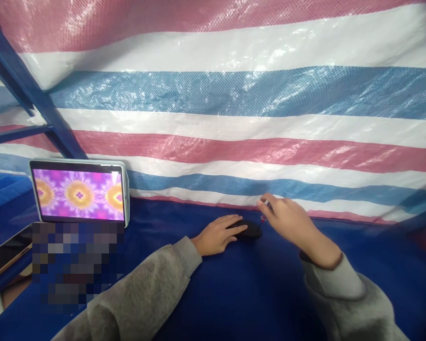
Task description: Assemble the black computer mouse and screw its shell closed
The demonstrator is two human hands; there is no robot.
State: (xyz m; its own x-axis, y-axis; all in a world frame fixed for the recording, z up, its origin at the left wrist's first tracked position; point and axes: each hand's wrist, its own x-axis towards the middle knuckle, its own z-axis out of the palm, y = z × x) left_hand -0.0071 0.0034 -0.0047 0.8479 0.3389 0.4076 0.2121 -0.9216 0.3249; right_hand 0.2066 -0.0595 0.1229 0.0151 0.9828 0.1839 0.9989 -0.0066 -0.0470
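Note:
A black rounded object, shaped like a computer mouse, lies on the blue surface. My left hand rests against its left side, with the fingers spread over its edge. Just above and to the right of it is my right hand, thumb and fingers pinched together on a small thing with a dark part and a red tip. Most of that small thing is hidden by the fingers.
A tablet with a purple and yellow flower pattern stands at the left. A phone lies near the left edge, beside a blurred-out patch. Behind hangs a striped sheet, with a blue metal frame at the left.

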